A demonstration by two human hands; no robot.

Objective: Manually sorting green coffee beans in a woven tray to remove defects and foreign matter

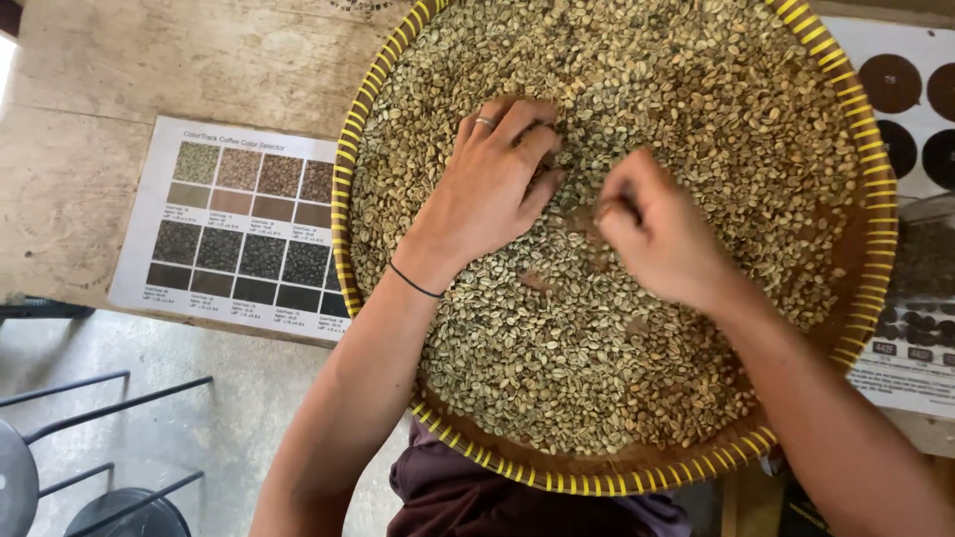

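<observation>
tray (863, 249) top cut off, right chart (910, 109) partly hidden

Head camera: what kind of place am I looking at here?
Probably a coffee sorting or grading station. A round woven tray holds pale unroasted coffee beans, both hands work in the beans, and a printed chart of bean colour swatches lies beside it on a worn wooden table.

woven tray (877, 214), matt beans (597, 348), wooden table (149, 70)

Soft, even daylight; sharp focus
</observation>
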